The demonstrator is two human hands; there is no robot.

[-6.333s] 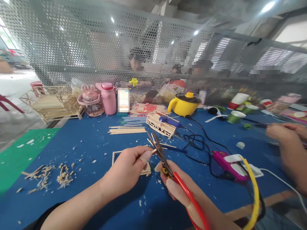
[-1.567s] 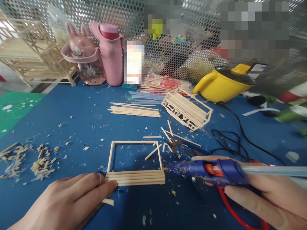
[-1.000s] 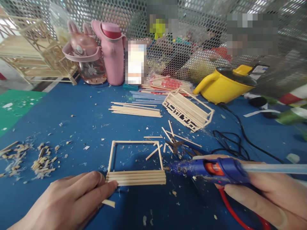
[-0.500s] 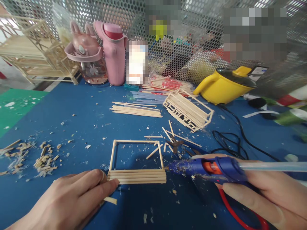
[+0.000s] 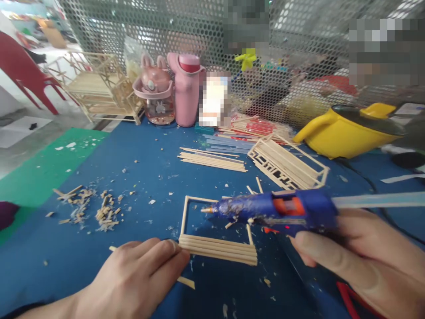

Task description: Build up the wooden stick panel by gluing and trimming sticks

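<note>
My left hand [image 5: 141, 272] pinches the left end of a small wooden stick frame [image 5: 219, 250], whose near side is a row of several sticks laid side by side. In my right hand [image 5: 352, 252] is a blue glue gun [image 5: 282, 212] with a clear glue stick in its back. Its metal nozzle points left, over the frame's far part, and the gun's body hides the far right corner. A loose stick piece [image 5: 187, 282] lies under my left fingers.
Wood scraps [image 5: 108, 210] lie left. Behind are a row of sticks [image 5: 212, 160], a finished-looking stick model [image 5: 288, 161], a yellow pot [image 5: 348, 135], a pink bottle [image 5: 187, 97] and a rabbit-eared bottle [image 5: 159, 108]. A perforated metal panel [image 5: 146, 22] stands at the back.
The glue gun has lifted from the frame's right joint and moved left over the frame. My left hand stays on the frame's left end. The whole view has shifted.
</note>
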